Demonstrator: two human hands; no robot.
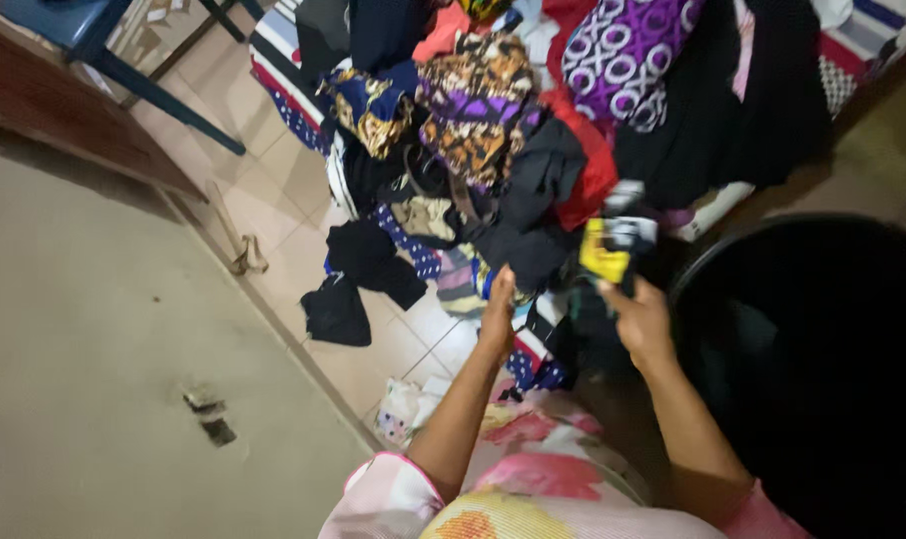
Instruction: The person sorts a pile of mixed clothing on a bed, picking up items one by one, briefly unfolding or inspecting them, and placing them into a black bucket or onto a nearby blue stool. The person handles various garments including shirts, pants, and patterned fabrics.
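Head view looks down on us sorting a heap of clothes on a tiled floor. Nearest the camera, our pink flowered sleeves frame both forearms as they reach forward. Our right hand [640, 321] has its fingers closed around a dark garment [612, 255] with a yellow patch, lifted just above the near edge of the heap and right beside the rim of a big black tub [812, 349] on the right. Our left hand [497, 311] is stretched toward the striped and dotted cloth [463, 284] at the foot of the pile — it seems to touch or pinch it, though we cannot tell whether those fingers are clenched or loose, since the hand is seen edge-on and a bit blurred.

To handle this well, we judge it best to keep a firm pinch on the dark garment and lift it straight up, so trailing ends do not drag neighbours along. The left hand can press down or hold back the cloth beneath it while the right pulls free — two hands working against each other untangle things faster than one tugging.

Farther out, a loose black piece [338, 311] lies apart on the tiles [273, 190]. Beyond it the pile rises with a brown-and-orange patterned cloth [473, 110], a red one [593, 170] and a purple one with white rings [627, 55]. A blue chair [83, 25] stands at the far left.
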